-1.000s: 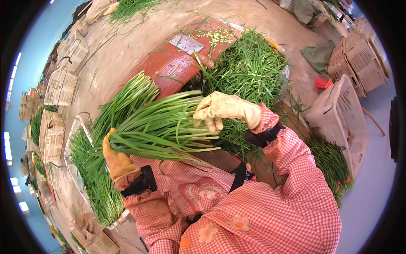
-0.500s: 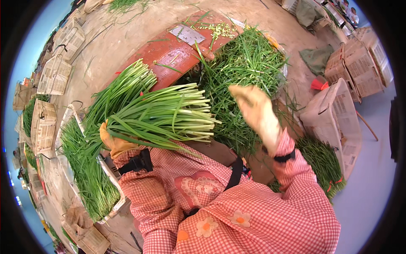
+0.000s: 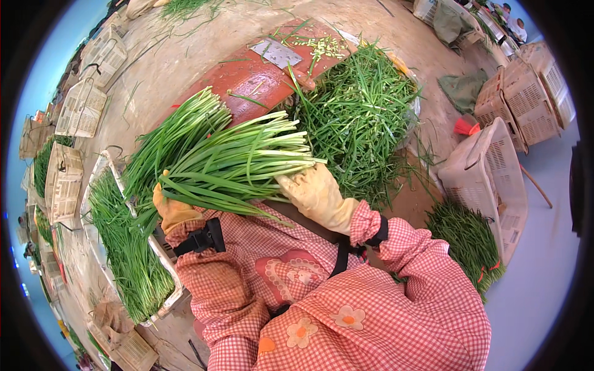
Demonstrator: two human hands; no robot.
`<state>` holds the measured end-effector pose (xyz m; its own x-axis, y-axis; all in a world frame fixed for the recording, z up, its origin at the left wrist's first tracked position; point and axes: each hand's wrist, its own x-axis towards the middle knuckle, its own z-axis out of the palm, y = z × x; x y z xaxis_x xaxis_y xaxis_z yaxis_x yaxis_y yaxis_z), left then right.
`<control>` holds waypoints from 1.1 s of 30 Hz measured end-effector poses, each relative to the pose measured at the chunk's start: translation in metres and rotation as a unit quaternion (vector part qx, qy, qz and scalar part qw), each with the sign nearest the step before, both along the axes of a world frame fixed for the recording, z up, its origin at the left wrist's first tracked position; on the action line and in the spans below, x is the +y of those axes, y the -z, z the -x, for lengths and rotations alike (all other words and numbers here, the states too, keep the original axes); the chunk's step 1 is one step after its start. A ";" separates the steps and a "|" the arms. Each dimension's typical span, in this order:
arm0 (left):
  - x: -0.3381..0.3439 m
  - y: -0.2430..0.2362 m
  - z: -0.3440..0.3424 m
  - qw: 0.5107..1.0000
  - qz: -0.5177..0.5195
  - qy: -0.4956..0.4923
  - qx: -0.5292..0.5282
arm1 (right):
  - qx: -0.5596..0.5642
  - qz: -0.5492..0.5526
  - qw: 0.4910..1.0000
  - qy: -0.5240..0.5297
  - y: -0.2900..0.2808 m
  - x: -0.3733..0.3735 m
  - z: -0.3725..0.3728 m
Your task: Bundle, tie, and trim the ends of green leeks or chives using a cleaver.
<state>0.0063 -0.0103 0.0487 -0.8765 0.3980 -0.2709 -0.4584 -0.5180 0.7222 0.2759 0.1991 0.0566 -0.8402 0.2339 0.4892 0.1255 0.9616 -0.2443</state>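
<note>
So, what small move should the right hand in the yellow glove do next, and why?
Perhaps the right hand in the pale yellow glove should gently pat the pale stem ends even: it lies against the front bundle of long green stalks near those ends, which stick out unevenly, while the left hand in the orange-yellow glove holds the bundle's leafy end.

No text, label, brand, number or sign can be read in this view, whether on the checked smock, the cleaver blade or the slotted plastic crate at the right.
</note>
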 end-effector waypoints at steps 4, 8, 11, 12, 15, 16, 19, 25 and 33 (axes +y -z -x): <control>-0.016 -0.013 -0.016 0.863 0.293 -0.021 0.411 | -0.090 0.554 0.825 -0.072 -0.043 0.022 -0.002; -0.007 -0.031 -0.019 0.971 0.169 -0.077 0.152 | -0.199 0.665 0.708 -0.129 -0.048 0.060 0.025; 0.031 -0.041 -0.005 0.977 0.049 -0.065 0.195 | -0.165 0.721 0.655 -0.153 -0.020 0.083 0.036; 0.044 -0.055 -0.009 0.977 0.047 -0.061 0.197 | -0.161 0.721 0.657 -0.151 -0.017 0.091 0.042; 0.059 -0.074 -0.011 0.989 -0.048 -0.044 0.130 | -0.181 0.788 0.574 -0.133 -0.009 0.100 0.059; 0.058 -0.071 -0.005 0.989 -0.048 -0.039 0.132 | -0.176 0.789 0.574 -0.132 -0.011 0.101 0.057; 0.027 -0.025 0.033 0.992 0.045 -0.063 0.095 | -0.112 0.798 0.592 0.007 -0.003 0.120 0.041; -0.003 -0.013 0.030 0.988 -0.002 0.155 0.020 | 0.064 0.593 0.800 0.066 -0.011 0.138 -0.020; 0.008 -0.023 0.036 0.973 0.032 0.210 0.091 | -0.015 -0.033 0.992 -0.118 -0.020 0.073 0.077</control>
